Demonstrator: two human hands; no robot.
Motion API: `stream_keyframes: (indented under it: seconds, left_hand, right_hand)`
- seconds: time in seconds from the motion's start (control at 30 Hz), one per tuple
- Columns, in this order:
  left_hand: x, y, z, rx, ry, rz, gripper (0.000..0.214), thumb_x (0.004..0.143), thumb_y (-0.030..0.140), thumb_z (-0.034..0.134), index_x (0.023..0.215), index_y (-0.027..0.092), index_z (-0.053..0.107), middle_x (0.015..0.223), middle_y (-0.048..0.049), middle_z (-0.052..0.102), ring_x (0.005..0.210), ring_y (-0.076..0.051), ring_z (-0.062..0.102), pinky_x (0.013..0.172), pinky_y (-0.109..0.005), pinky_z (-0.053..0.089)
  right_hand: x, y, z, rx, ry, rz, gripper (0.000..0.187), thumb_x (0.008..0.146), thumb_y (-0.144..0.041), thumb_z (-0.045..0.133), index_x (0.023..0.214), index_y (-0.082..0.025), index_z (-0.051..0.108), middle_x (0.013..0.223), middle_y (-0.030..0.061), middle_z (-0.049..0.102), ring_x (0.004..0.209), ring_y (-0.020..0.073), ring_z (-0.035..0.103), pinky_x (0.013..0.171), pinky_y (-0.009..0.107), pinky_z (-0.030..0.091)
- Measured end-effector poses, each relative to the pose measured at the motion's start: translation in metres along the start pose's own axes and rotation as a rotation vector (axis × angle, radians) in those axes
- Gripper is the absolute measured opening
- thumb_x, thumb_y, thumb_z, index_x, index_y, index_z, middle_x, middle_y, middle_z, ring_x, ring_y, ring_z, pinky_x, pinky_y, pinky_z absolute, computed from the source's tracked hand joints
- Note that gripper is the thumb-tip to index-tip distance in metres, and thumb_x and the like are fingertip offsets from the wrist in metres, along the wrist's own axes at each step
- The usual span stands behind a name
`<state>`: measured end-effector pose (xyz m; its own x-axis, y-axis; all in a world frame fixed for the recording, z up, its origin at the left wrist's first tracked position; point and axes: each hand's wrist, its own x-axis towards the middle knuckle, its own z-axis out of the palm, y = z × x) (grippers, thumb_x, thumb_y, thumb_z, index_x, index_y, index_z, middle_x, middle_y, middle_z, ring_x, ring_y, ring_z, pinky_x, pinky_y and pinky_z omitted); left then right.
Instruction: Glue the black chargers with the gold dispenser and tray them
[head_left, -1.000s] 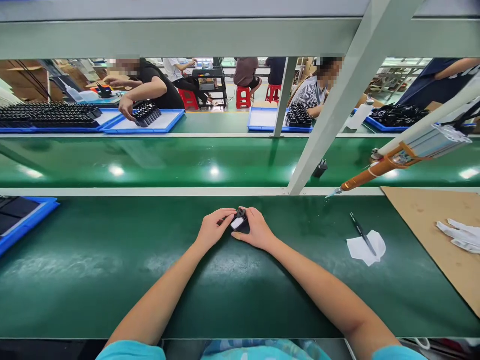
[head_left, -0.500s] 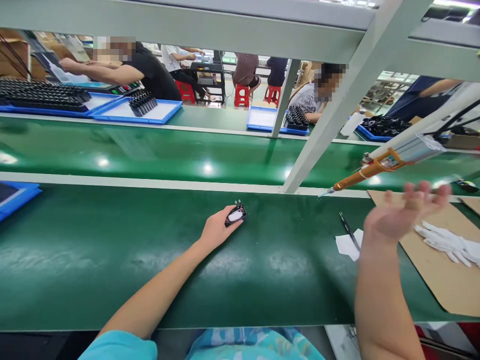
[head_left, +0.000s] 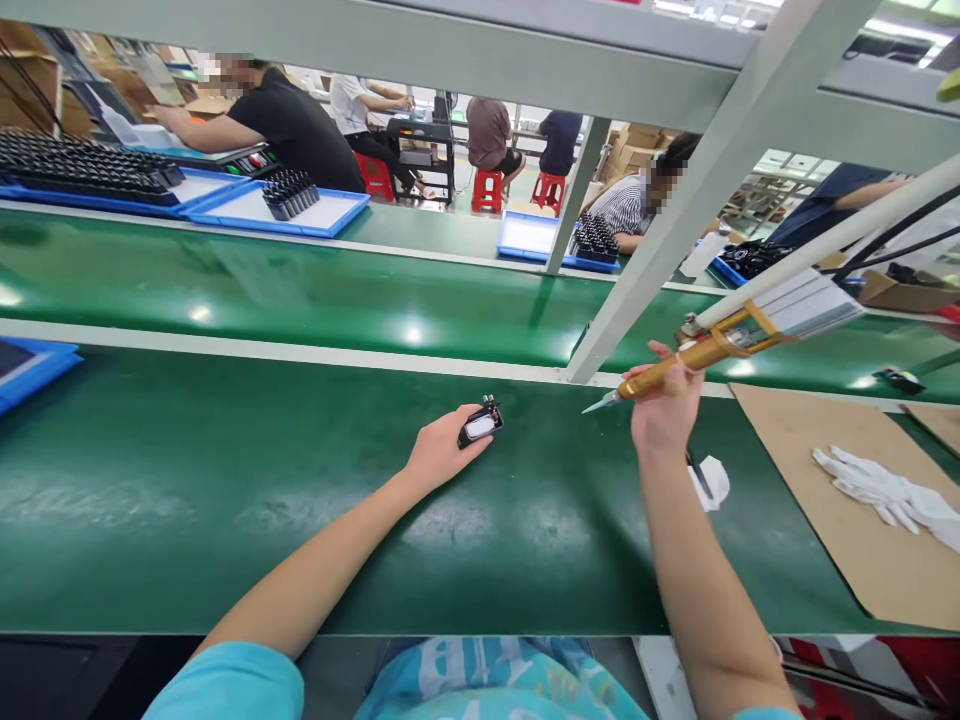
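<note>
My left hand (head_left: 439, 445) is closed round a small black plug housing (head_left: 480, 428) just above or on the green bench. Metal prongs stick out of its far end, and a white piece shows in its open face. My right hand (head_left: 669, 405) has its fingers wrapped round the orange barrel of a glue dispenser (head_left: 652, 378), thumb on top. The dispenser slants down to the left, and its pale needle tip (head_left: 596, 404) is above the bench, apart from the plug housing. A pen (head_left: 699, 470) on white paper (head_left: 716, 482) lies behind my right wrist.
Brown cardboard (head_left: 780, 470) with white gloves (head_left: 885, 488) lies on the right. A slanted white post (head_left: 637, 260) rises at the bench's back edge. A blue tray (head_left: 45, 370) stands far left. Across the belt, several people sit near trays of black parts (head_left: 289, 195).
My right hand has moved left from open air and closed round the dispenser. The dispenser's tip has shifted left and slightly down. My left hand still holds the plug housing.
</note>
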<state>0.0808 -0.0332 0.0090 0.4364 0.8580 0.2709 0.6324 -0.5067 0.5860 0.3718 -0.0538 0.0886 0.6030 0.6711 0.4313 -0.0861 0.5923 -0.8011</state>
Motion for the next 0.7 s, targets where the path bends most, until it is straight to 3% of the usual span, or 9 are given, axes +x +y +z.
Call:
stream_keyframes:
  seconds: [0.13,0.27,0.43,0.7]
  left_hand:
    - [-0.001,0.002,-0.002,-0.017,0.026,0.015,0.037,0.081,0.038,0.062,0.114,0.023,0.053,0.096,-0.0012,0.068,0.079,-0.017,0.064,0.068,-0.027,0.049]
    - [-0.002,0.005,-0.004,-0.065,0.041,0.036,0.036,0.080,0.035,0.062,0.113,0.022,0.054,0.098,-0.0024,0.067,0.082,-0.018,0.064,0.073,-0.028,0.050]
    - [-0.003,0.008,-0.009,-0.137,0.064,0.075,0.037,0.080,0.032,0.063,0.114,0.021,0.054,0.100,-0.0032,0.067,0.085,-0.017,0.064,0.077,-0.029,0.051]
    - [-0.003,0.017,-0.019,-0.168,0.156,0.181,0.037,0.078,0.025,0.064,0.113,0.022,0.054,0.099,-0.0017,0.065,0.083,-0.014,0.063,0.075,-0.025,0.050]
  right_hand:
    - [-0.042,-0.013,0.063,0.085,-0.074,0.034,0.032,0.081,-0.037,0.061,0.108,-0.024,0.050,0.093,-0.0019,0.055,0.044,0.0020,0.048,0.039,0.018,0.038]
    - [-0.063,-0.024,0.102,0.186,-0.123,0.089,0.025,0.081,-0.040,0.061,0.093,-0.021,0.049,0.086,-0.0038,0.053,0.041,0.0004,0.044,0.035,0.017,0.033]
    - [-0.063,-0.025,0.118,0.272,-0.114,0.168,0.032,0.079,-0.045,0.062,0.095,-0.023,0.043,0.085,-0.0050,0.051,0.041,0.0003,0.042,0.035,0.017,0.034]
    - [-0.064,-0.019,0.117,0.293,-0.158,0.136,0.039,0.078,-0.052,0.061,0.094,-0.024,0.039,0.094,-0.0035,0.055,0.041,0.0001,0.043,0.033,0.017,0.034]
